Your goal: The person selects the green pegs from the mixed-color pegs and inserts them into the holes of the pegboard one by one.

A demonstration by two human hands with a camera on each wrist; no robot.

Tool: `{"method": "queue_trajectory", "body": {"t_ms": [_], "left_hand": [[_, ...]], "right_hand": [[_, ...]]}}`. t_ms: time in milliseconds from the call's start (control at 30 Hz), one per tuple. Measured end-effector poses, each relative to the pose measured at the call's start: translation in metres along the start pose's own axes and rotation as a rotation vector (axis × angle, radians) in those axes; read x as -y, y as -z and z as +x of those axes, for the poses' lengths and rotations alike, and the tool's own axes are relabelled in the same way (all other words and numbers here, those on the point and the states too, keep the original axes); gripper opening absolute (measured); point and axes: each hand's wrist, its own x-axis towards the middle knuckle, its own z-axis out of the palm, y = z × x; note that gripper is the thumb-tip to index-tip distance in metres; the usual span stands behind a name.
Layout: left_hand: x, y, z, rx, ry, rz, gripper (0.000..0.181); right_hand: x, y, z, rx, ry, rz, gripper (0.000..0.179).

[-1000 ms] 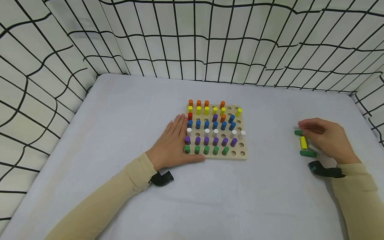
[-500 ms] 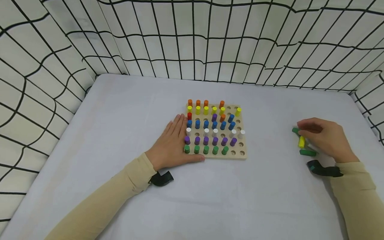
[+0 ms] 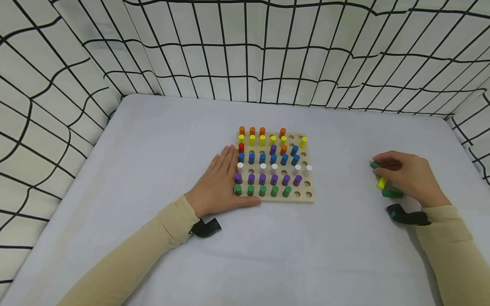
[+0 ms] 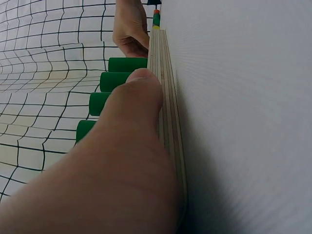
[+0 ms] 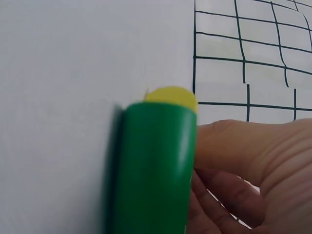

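A square wooden pegboard [image 3: 311, 196] holds rows of coloured pegs in orange, yellow, red, blue, white, purple and green. My left hand [image 3: 216, 187] rests flat along its left side, fingers straight, with the thumb [image 4: 139, 97] against the front edge. To the right, my right hand [image 3: 411, 172] pinches a green peg [image 3: 374, 165] between thumb and fingers, low over the table. Just below the fingers lies a tilted yellow peg [image 3: 381, 183], partly covered. Another green peg [image 3: 392, 194] lies on its side nearer me; it fills the front of the right wrist view.
A white cloth covers the table [image 3: 325, 255]. Black wire netting [image 3: 245, 51] walls the back and both sides. Some holes in the board [image 3: 308, 184] have no peg, mostly toward its right side. Black straps sit at both wrists.
My right hand has moved slightly left with the pinched green peg. The yellow peg has shifted left and turned. My left hand stays against the board.
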Motion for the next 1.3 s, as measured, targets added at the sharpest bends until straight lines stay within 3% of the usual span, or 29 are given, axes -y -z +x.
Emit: {"method": "queue_trajectory", "body": {"t_ms": [400,733,967,1300], "left_hand": [[0.0,0.0,0.0,0.0,-0.004,0.003,0.137],[0.001,0.0,0.001,0.004,-0.002,0.003,0.136],[0.001,0.0,0.001,0.0,-0.003,0.0,0.136],[0.001,-0.001,0.001,-0.007,-0.014,0.011,0.136]], "right_hand": [[0.012,0.001,-0.003,-0.084,0.098,0.042,0.032],[0.02,0.003,-0.006,-0.089,0.086,0.121,0.033],[0.029,0.004,-0.008,-0.013,0.064,0.199,0.035],[0.044,0.001,-0.013,0.142,-0.052,0.326,0.044]]}}
